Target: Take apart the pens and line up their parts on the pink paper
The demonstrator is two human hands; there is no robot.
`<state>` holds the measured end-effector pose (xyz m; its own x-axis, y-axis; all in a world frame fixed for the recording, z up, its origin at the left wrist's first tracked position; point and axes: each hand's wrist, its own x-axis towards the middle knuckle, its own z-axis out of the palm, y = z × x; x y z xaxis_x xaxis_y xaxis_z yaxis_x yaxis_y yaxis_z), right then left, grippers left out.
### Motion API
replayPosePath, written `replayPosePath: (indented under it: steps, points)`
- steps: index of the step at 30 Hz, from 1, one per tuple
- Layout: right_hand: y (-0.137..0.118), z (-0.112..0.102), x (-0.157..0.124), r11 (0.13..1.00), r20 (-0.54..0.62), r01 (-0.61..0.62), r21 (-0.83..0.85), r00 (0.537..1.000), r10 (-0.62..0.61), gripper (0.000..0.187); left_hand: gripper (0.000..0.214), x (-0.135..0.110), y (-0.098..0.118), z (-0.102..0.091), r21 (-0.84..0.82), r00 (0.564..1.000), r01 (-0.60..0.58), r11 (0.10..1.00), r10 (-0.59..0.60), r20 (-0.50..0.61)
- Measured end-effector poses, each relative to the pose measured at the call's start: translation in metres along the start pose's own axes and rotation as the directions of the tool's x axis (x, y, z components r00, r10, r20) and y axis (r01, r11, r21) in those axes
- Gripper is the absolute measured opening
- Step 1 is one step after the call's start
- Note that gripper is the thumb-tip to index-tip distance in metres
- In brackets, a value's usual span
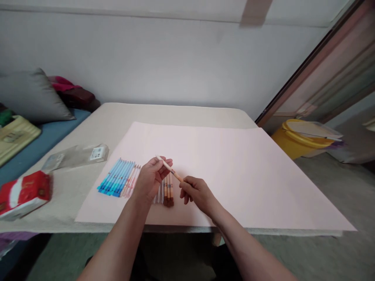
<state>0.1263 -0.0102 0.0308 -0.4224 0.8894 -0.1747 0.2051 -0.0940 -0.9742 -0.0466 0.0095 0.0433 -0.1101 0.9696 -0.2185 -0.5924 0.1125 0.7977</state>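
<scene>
A slim pen [175, 174] with a pale end and an orange body slants between my two hands above the paper. The thumb and fingers of my left hand [152, 174] pinch its pale upper end. Lower down, my right hand [197, 190] is closed around the orange end. Below them lies a row of pens: several blue ones [116, 177] at the left, then pink ones [132, 180]. Pale ones [159, 195] and orange-brown ones [169, 191] lie at the right of the row. My left hand and wrist hide the middle of the row.
A large pale pink sheet [249, 179] covers much of the cloth-covered table [175, 113]. At the left lie a clear plastic wrapper [77, 156] and a red packet [25, 193]. A yellow bucket [295, 138] stands beyond the right edge; a grey cushion [32, 97] is at the far left.
</scene>
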Motion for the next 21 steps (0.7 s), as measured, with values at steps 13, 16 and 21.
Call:
replayPosePath:
  steps: [13, 16, 21]
  points:
    - [0.004, 0.004, 0.007, 0.999, -0.101, -0.003, 0.033, 0.995, 0.006, 0.025, 0.016, -0.004, -0.014, 0.005, 0.044, 0.994, 0.109, 0.993, -0.108, -0.021]
    - [0.004, 0.002, 0.007, 0.997, -0.131, 0.026, -0.077, 0.991, -0.036, 0.025, 0.018, -0.004, -0.012, 0.006, 0.019, 0.996, 0.086, 0.996, -0.086, -0.013]
    - [0.001, 0.0, 0.004, 0.983, -0.14, 0.056, -0.175, 0.987, -0.081, 0.028, 0.016, -0.003, -0.007, 0.006, 0.013, 1.0, 0.026, 1.0, -0.026, 0.0]
